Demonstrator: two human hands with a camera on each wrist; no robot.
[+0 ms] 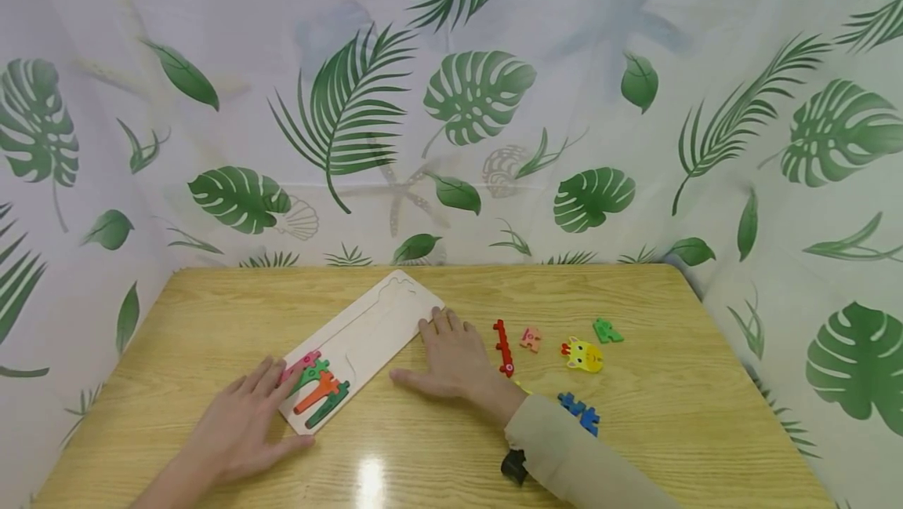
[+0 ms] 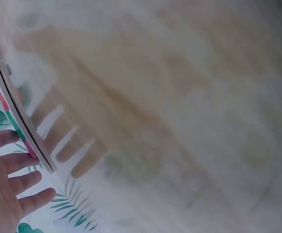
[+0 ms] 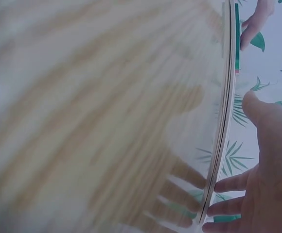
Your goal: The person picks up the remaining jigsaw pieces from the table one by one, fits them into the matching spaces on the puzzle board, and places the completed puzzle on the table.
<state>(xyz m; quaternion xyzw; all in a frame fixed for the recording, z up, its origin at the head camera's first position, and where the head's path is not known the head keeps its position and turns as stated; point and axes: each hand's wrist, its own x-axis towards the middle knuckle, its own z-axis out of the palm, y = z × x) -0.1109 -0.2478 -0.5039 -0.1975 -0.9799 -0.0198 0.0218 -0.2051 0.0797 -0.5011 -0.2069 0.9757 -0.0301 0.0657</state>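
Note:
A pale wooden puzzle board [image 1: 381, 313] lies slanted on the table, with a long giraffe-like outline in it. At its near left end sit several fitted pieces: a pink piece [image 1: 310, 358], a green one, an orange piece [image 1: 322, 391] and a dark green piece [image 1: 328, 405]. My left hand [image 1: 240, 419] has its fingers spread at that end, fingertips by the pink piece. My right hand [image 1: 451, 360] touches the board's right edge near the far end, fingers extended, thumb out to the side. In the right wrist view the board [image 3: 222, 136] shows edge-on beside the fingertips.
Right of the board lie loose pieces: a red strip [image 1: 504, 352], a pink piece [image 1: 531, 339], a yellow giraffe head [image 1: 584, 355], a green piece [image 1: 607, 330] and blue ones [image 1: 580, 412]. My right forearm partly covers a yellow piece [image 1: 523, 388]. Leaf-patterned cloth surrounds the table.

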